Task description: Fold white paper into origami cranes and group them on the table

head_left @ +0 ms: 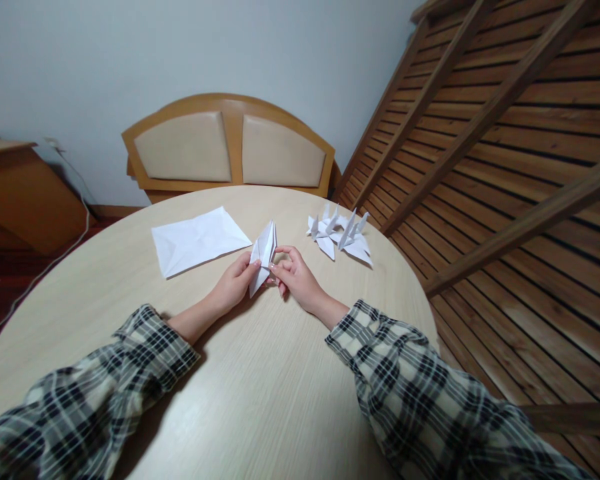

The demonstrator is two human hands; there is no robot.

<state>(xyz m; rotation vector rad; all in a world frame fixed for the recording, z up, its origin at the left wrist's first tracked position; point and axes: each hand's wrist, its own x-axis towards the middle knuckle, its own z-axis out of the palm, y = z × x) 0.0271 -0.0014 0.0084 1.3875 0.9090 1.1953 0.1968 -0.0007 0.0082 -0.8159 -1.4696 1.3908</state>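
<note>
Mid-frame, the left hand (234, 285) and right hand (299, 280) pinch a folded paper (264, 247), each grip closed on it, above the pale desk (260, 393).

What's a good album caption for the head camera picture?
Left hand and right hand hold a folded white paper at a table, between flat paper and folded shapes.

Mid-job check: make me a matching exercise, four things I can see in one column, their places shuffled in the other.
1. Folded white paper piece
2. Flat, creased white paper sheet
3. Pointed white folded-paper figures
4. Arched wooden headboard with cream panels

A. Beyond the far edge of the round pale table
B. On the table, right of the hands
C. Held between left hand and right hand
D. On the table, left of the figures

Pairs: 1-C; 2-D; 3-B; 4-A
</note>
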